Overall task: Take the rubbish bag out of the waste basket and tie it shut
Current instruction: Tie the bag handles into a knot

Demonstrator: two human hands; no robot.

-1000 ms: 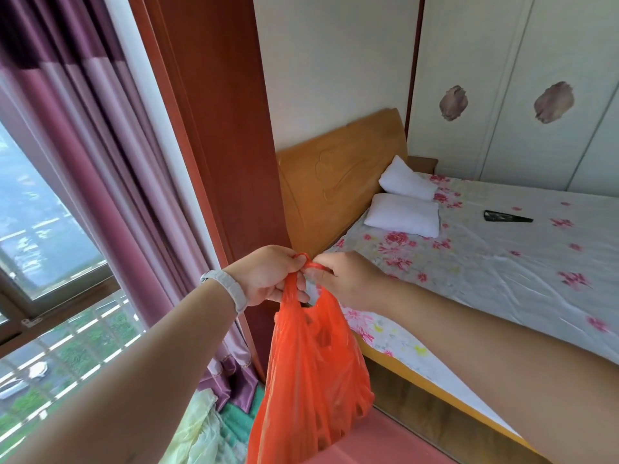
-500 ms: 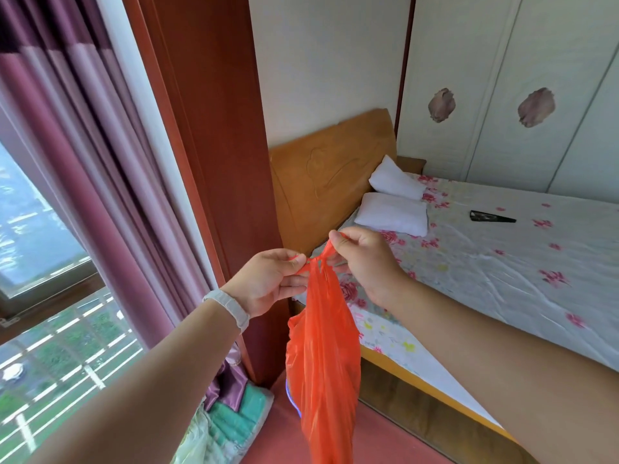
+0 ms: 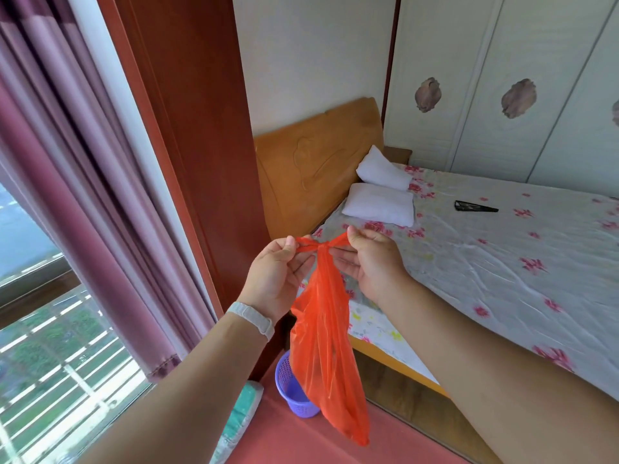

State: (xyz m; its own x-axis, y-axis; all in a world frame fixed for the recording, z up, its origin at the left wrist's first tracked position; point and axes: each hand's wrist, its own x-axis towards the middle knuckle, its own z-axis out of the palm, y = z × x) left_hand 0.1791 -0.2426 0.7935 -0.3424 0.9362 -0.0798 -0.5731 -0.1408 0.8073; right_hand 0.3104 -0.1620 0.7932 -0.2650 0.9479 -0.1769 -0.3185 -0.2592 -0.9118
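Two hands up | left hand [image 3: 274,272] pinches one bag ear | right hand [image 3: 371,259] pinches the other | orange bag [image 3: 321,346] hangs, knotted, above purple basket [image 3: 291,393]

Both arms extended forward; left hand [image 3: 278,276] and right hand [image 3: 371,259] raised side by side, fingertips pinched closed.
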